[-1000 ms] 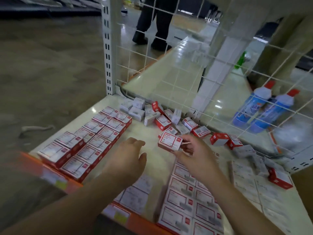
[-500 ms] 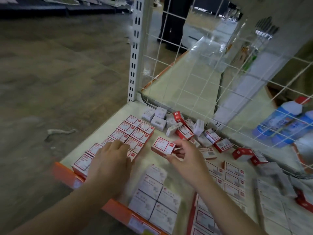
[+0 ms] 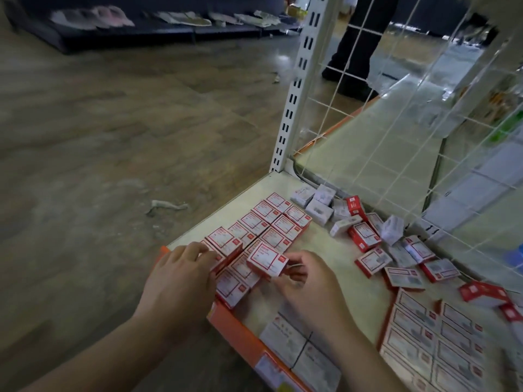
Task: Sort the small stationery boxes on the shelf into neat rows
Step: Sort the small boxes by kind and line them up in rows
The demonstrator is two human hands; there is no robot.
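Small red-and-white stationery boxes lie on a cream shelf [image 3: 325, 250]. Two neat rows [image 3: 271, 222] run along its left side. My right hand [image 3: 308, 284] pinches one red-and-white box [image 3: 267, 260] just above the near end of those rows. My left hand [image 3: 181, 275] grips another box [image 3: 223, 241] at the rows' near end, which sits raised and tilted. A loose jumble of boxes [image 3: 365, 233] lies against the back mesh. More flat rows [image 3: 424, 335] fill the near right.
An orange front lip [image 3: 240, 329] edges the shelf, with pale boxes [image 3: 297, 343] just behind it. A white slotted upright [image 3: 297, 94] and wire mesh [image 3: 368, 137] close the back. A person's legs [image 3: 356, 52] stand beyond the mesh. Wooden floor lies to the left.
My view has swung left. My right hand carried its box leftward to the near end of the left rows. My left hand went from lying flat on the rows to gripping a box there.
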